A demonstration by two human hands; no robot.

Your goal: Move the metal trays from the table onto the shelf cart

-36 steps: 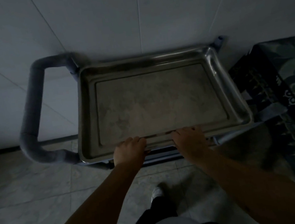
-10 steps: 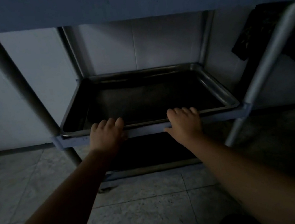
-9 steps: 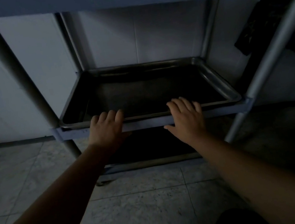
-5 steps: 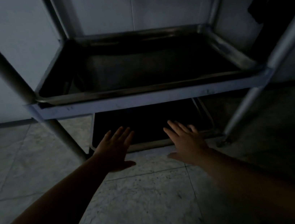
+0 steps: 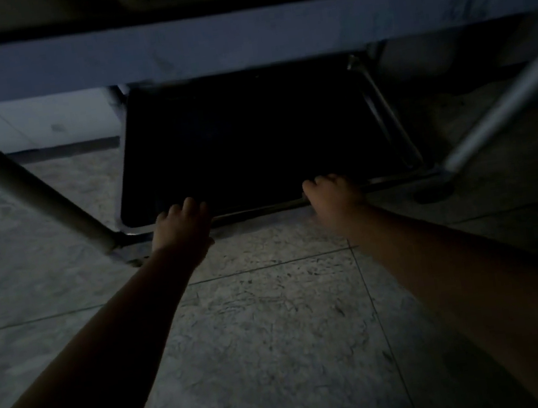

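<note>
A dark metal tray [image 5: 388, 125] lies on the lowest shelf of the shelf cart [image 5: 237, 38], close to the floor. Its inside is almost black in the dim light. My left hand [image 5: 181, 228] is at the left part of the tray's front rim, fingers hooked over the edge. At the right part of the same rim, my right hand [image 5: 334, 196] has its fingertips curled over and hidden inside the tray. Both arms reach forward and down from the bottom of the view.
The front edge of the shelf above spans the top of the view. Slanted cart posts stand at left [image 5: 23, 190] and right [image 5: 506, 108]. A caster [image 5: 434, 194] sits by the right post. Grey tiled floor [image 5: 277, 323] lies under my arms, with a wall behind.
My view and both hands dropped from the middle shelf's tray to the bottom shelf. Half a second ago the hands hovered open before it; now they hold the bottom tray's front rim.
</note>
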